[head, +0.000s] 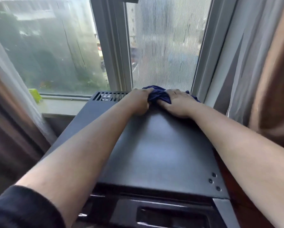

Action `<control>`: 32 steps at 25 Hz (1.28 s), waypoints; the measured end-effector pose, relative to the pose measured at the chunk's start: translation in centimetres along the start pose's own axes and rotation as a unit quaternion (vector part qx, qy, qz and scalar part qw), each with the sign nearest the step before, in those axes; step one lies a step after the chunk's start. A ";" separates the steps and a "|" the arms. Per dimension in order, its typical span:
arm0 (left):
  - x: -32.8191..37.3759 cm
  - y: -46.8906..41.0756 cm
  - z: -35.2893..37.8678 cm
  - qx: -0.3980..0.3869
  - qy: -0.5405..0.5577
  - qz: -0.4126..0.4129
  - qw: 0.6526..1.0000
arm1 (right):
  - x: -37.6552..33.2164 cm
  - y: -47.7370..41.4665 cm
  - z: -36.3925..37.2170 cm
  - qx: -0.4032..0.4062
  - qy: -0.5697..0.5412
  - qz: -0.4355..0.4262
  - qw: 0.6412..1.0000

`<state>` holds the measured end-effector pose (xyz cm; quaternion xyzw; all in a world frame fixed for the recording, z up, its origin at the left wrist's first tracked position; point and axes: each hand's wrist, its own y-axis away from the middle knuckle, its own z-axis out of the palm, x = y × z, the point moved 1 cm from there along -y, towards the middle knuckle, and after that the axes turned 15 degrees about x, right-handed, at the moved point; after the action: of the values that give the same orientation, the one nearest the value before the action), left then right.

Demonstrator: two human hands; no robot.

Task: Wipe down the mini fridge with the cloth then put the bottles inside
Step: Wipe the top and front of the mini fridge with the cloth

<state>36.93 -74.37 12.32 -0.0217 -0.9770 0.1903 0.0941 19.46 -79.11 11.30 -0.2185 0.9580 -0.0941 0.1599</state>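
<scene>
I have the cloth [158, 94] bunched at twelve o'clock on top of the mini fridge [154, 145], with my left hand [138, 103] in a closed grip on it and my right hand [176, 103] pressing it flat. I'd spread it wider, then pull firm overlapping strokes toward six o'clock.

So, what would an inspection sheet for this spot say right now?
Surface: mini fridge top, dark, with three screws near its front right corner.
Job's things: blue cloth bunched near the fridge's back edge; bottles not seen.
Clutter: small green object on the windowsill.
Hands: left hand grips the cloth; right hand rests flat on it.
Cables: nothing seen.
Surroundings: window behind the fridge, curtains on both sides.
</scene>
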 end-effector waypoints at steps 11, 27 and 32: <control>3.3 12.5 -4.4 0.006 0.045 0.128 0.991 | -1.1 14.0 -1.7 0.030 -0.019 0.022 0.999; 1.3 38.4 -11.4 0.251 0.303 -0.112 0.913 | -18.8 36.6 -0.3 0.289 -0.268 -0.004 0.919; 2.2 45.7 -8.8 0.223 0.455 -0.255 0.824 | -19.6 45.2 4.7 0.182 -0.411 0.129 0.884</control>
<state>36.75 -28.59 3.49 0.1652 -0.7251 0.3406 0.5753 20.30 -30.74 0.85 -0.0788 0.7922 -0.1466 0.5871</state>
